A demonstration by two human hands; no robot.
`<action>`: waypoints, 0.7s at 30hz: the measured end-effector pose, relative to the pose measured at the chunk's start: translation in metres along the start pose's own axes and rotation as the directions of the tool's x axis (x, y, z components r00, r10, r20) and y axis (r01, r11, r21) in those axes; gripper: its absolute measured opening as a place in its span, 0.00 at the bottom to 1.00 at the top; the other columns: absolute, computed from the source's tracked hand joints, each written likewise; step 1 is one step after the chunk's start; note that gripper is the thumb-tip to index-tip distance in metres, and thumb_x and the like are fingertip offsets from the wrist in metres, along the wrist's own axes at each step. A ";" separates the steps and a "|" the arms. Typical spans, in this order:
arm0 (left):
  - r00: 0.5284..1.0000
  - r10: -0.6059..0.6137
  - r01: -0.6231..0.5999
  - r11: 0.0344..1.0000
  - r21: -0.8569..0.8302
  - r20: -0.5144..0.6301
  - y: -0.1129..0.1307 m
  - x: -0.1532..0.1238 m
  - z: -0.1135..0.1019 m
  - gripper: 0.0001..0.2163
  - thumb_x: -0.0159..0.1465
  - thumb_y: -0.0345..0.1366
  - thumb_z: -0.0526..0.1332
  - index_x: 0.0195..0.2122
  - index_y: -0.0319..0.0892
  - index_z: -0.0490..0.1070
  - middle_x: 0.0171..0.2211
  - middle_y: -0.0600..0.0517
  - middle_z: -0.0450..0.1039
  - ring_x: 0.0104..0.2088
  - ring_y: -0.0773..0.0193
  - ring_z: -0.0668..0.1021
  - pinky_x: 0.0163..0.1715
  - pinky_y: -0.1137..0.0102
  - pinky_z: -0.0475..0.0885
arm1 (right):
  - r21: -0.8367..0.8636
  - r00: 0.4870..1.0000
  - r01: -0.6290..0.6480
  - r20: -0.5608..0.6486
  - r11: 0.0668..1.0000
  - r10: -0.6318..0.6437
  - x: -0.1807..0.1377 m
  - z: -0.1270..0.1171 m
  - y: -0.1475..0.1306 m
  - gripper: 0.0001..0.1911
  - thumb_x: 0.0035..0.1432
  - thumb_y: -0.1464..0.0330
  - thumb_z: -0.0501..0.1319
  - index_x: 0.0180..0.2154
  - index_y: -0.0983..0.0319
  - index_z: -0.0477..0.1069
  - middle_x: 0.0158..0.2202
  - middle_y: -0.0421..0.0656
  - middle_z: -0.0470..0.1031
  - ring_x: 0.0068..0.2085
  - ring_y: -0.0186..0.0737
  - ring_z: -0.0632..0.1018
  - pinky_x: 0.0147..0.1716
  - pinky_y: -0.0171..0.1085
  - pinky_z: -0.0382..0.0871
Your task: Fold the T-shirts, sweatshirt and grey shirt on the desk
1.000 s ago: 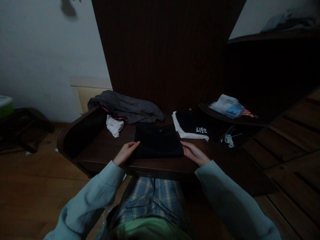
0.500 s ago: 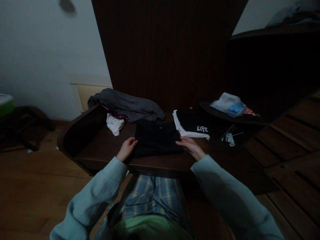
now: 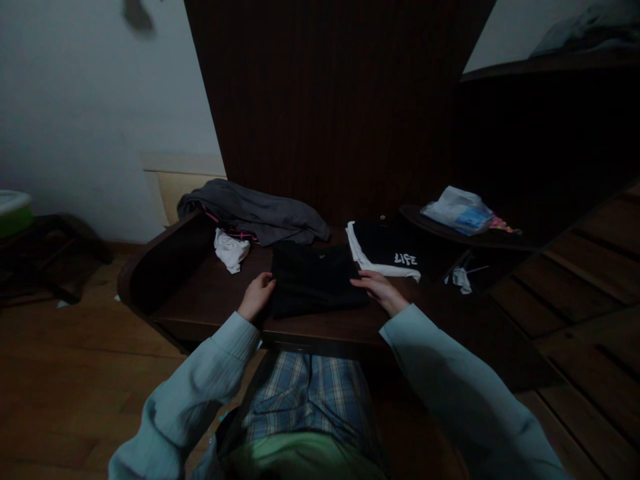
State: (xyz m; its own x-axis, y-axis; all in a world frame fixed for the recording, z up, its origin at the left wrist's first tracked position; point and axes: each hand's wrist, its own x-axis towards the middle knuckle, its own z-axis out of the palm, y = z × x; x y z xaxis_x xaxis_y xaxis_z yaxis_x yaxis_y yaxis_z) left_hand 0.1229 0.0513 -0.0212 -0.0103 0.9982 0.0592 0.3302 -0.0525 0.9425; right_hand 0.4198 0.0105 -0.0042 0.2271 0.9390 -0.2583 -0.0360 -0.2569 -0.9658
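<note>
A black folded shirt [image 3: 315, 283] lies flat on the dark wooden bench top in front of me. My left hand [image 3: 257, 293] pinches its left edge between thumb and fingers. At the opposite edge my right hand [image 3: 381, 290] has closed its fingers on the cloth. Just beyond the right hand is a folded black-and-white garment [image 3: 383, 248] with white lettering. Behind the shirt, a heap of dark grey cloth [image 3: 260, 212] with pink trim lies along the back, and a crumpled white cloth [image 3: 231, 251] sits at its left end.
The wooden bench [image 3: 193, 293] has a raised curved side on the left. On a small shelf at right sits a plastic packet [image 3: 459, 211], with a crumpled white piece [image 3: 461, 279] below it. A stool [image 3: 55, 250] holding a green tub [image 3: 14, 212] stands far left.
Both hands stay at the sides of the black shirt and have barely shifted. The whole view has moved very slightly; the other things lie as before.
</note>
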 end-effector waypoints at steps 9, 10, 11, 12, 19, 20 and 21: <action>0.993 0.105 -0.101 0.992 -0.078 0.048 0.012 -0.039 -0.010 0.20 0.52 0.43 0.57 0.44 0.41 0.59 0.28 0.55 0.69 0.29 0.67 0.73 0.30 0.72 0.66 | -0.068 0.995 0.095 -0.016 0.993 -0.096 -0.023 -0.015 0.000 0.16 0.42 0.55 0.63 0.27 0.59 0.65 0.21 0.37 0.68 0.21 0.31 0.69 0.19 0.31 0.60; 0.991 0.128 -0.125 0.989 -0.085 0.033 0.012 -0.046 -0.012 0.20 0.52 0.43 0.57 0.44 0.42 0.58 0.30 0.54 0.69 0.30 0.67 0.73 0.32 0.72 0.67 | -0.100 0.994 0.107 -0.004 0.989 -0.108 -0.027 -0.021 0.000 0.16 0.43 0.53 0.62 0.26 0.60 0.66 0.21 0.37 0.68 0.21 0.31 0.68 0.19 0.31 0.59; 0.989 0.146 -0.144 0.987 -0.076 0.014 0.011 -0.054 -0.014 0.20 0.52 0.43 0.58 0.44 0.42 0.58 0.32 0.54 0.69 0.31 0.67 0.73 0.33 0.72 0.67 | -0.143 0.992 0.126 0.020 0.982 -0.124 -0.032 -0.027 0.000 0.17 0.43 0.53 0.61 0.25 0.60 0.67 0.20 0.38 0.68 0.22 0.31 0.68 0.19 0.31 0.59; 0.987 0.158 -0.157 0.986 -0.056 0.000 0.011 -0.060 -0.016 0.19 0.52 0.43 0.58 0.42 0.43 0.59 0.32 0.54 0.69 0.32 0.67 0.73 0.34 0.71 0.67 | -0.195 0.988 0.149 0.059 0.970 -0.140 -0.036 -0.032 0.000 0.18 0.42 0.52 0.61 0.24 0.60 0.67 0.20 0.38 0.68 0.22 0.31 0.68 0.19 0.31 0.59; 0.964 0.169 -0.179 0.983 0.031 0.203 0.012 -0.069 -0.024 0.22 0.46 0.40 0.64 0.42 0.43 0.61 0.31 0.53 0.71 0.34 0.63 0.75 0.37 0.68 0.68 | -0.402 0.922 0.342 0.316 0.849 -0.222 -0.056 -0.034 -0.001 0.16 0.35 0.58 0.67 0.25 0.61 0.71 0.26 0.38 0.68 0.26 0.32 0.67 0.26 0.33 0.62; 0.953 0.167 -0.178 0.984 0.019 0.252 0.012 -0.067 -0.024 0.24 0.46 0.40 0.64 0.44 0.43 0.60 0.31 0.53 0.72 0.35 0.62 0.75 0.38 0.67 0.68 | -0.402 0.903 0.383 0.353 0.832 -0.245 -0.055 -0.032 -0.003 0.15 0.36 0.57 0.66 0.25 0.61 0.72 0.28 0.39 0.68 0.27 0.33 0.68 0.28 0.33 0.63; 0.940 0.166 -0.174 0.985 0.000 0.300 0.013 -0.065 -0.024 0.25 0.47 0.39 0.64 0.46 0.42 0.59 0.32 0.53 0.72 0.36 0.62 0.75 0.39 0.67 0.68 | -0.395 0.881 0.423 0.391 0.816 -0.267 -0.054 -0.031 -0.003 0.15 0.38 0.57 0.65 0.25 0.61 0.72 0.30 0.39 0.68 0.30 0.34 0.69 0.30 0.34 0.63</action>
State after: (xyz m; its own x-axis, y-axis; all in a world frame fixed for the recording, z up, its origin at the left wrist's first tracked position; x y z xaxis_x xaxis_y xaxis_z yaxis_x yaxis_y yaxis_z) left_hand 0.1052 -0.0152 -0.0047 0.3279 0.9379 0.1132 0.3270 -0.2251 0.9178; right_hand 0.4376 -0.0460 0.0137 -0.1704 0.9852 0.0209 0.4513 0.0969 -0.8871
